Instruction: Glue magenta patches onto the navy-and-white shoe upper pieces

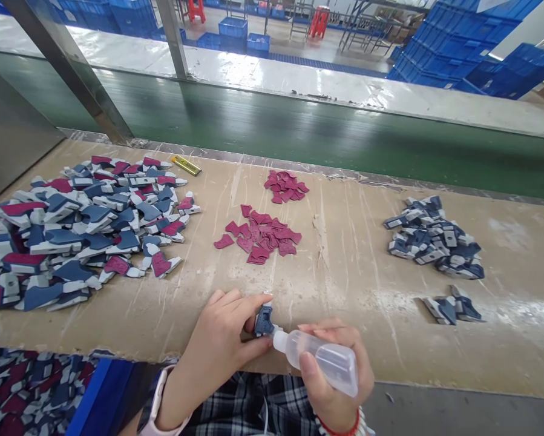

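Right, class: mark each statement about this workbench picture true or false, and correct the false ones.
1. The right hand holds a clear squeeze bottle. True.
2. The left hand holds a red piece. False: it pinches a small blue and grey piece at the bottle's nozzle.
3. The red pieces lie in the middle of the table. True.
4. The biggest pile of blue, grey and red parts lies at the right. False: it lies at the left; a smaller blue and grey pile lies at the right.
5. A yellow object lies near the table's far edge. True.
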{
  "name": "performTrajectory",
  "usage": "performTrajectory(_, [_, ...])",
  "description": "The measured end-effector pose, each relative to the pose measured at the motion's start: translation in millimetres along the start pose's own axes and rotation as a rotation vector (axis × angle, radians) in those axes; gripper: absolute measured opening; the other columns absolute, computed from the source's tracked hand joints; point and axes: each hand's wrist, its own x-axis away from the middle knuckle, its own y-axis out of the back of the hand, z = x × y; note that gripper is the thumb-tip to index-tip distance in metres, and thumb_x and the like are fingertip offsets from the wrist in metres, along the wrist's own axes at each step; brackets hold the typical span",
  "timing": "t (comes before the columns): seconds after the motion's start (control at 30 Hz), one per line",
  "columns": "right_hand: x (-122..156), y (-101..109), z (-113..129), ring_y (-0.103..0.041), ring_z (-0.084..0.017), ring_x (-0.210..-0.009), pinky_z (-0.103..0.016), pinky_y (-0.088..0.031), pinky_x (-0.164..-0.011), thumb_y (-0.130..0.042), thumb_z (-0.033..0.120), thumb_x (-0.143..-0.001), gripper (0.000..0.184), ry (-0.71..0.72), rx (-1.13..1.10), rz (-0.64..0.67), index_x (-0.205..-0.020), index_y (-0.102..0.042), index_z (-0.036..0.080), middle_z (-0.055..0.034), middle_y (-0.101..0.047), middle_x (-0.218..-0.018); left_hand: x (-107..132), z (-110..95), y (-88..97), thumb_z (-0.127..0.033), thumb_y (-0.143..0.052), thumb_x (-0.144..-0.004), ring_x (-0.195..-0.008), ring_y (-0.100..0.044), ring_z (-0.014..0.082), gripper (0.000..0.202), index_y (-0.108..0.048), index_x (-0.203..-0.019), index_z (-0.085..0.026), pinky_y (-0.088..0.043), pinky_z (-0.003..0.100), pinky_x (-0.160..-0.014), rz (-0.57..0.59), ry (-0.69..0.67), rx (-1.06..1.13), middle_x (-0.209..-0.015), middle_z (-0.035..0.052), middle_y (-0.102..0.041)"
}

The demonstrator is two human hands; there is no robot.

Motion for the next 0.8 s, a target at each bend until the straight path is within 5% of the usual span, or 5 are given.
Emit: performTrajectory(0.8, [5.1, 2.8, -9.8, -0.062, -0.017, -0.057, -0.028, -0.051, -0.05, -0.072, 0.024, -0.069, 0.014, -0.204, -0.13, -0.113, -0.076, -0.061, 0.022, 0.003, -0.06, -0.064, -0.9, -0.7, 0.9, -0.025, -0.077, -0.075, -0.066, -0.054, 0.0158, 0.046, -0.057, -0.117, -0.022, -0.034, 0.031, -0.066, -0.007, -0.013, -0.015, -0.066, -0.0066, -0.057])
